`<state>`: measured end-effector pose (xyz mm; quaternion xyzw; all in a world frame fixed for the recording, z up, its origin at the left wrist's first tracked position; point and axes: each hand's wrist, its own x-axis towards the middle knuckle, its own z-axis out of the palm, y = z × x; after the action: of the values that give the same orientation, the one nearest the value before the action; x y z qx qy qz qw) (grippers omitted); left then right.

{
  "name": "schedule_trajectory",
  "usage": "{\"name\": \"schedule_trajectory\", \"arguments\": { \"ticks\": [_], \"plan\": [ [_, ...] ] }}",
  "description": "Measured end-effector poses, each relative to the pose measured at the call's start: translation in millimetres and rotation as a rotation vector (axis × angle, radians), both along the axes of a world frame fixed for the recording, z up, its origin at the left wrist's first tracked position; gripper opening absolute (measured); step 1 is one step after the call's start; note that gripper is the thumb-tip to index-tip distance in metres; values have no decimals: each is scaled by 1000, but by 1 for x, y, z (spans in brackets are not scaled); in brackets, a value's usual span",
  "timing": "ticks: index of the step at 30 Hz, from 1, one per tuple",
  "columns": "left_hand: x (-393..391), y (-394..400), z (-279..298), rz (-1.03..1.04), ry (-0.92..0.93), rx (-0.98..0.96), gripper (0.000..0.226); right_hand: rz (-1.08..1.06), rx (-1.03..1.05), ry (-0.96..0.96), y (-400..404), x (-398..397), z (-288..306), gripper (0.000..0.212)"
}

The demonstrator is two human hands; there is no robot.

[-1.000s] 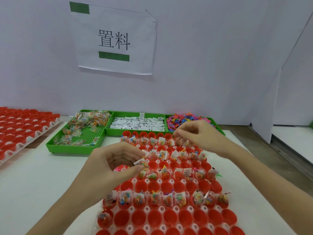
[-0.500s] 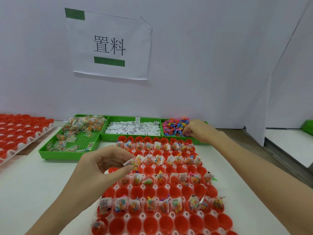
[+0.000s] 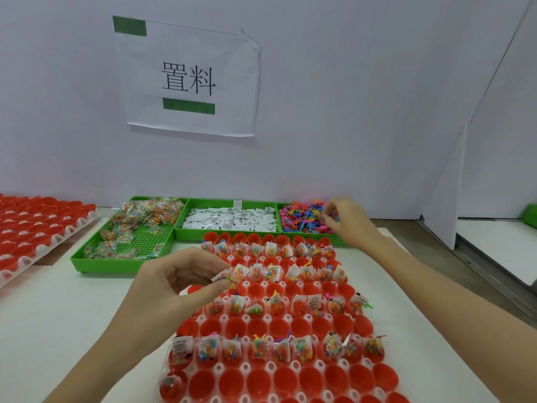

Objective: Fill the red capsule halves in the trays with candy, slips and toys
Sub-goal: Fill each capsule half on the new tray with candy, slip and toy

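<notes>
Pinching a slip [image 3: 221,276] over the capsule tray [image 3: 286,318], the left hand [image 3: 180,282] curls. The right hand [image 3: 345,219] pinches small toys [image 3: 302,218] above their bin.

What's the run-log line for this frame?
left hand: pinches slip and toy over capsule tray | right hand: picks toys at toy bin | stage: filling
</notes>
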<state>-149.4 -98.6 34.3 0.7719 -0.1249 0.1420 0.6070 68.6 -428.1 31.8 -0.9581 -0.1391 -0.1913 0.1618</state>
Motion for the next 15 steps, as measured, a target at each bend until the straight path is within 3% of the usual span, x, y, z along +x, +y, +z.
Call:
{"name": "schedule_trajectory", "arguments": {
  "ticks": [3,6,10,15],
  "plan": [
    [-1,-1,0,23,7,3,19,-34,495,41,4,-16,11,7],
    [-2,-2,1,27,23,6,18,80,944,248,18,-49,25,11],
    [-6,-7,3,-17,77,-45,18,250,994,360,43,-114,31,12],
    [-13,-16,7,-70,101,-84,22,393,998,339,78,-186,27,10]
  ]
}}
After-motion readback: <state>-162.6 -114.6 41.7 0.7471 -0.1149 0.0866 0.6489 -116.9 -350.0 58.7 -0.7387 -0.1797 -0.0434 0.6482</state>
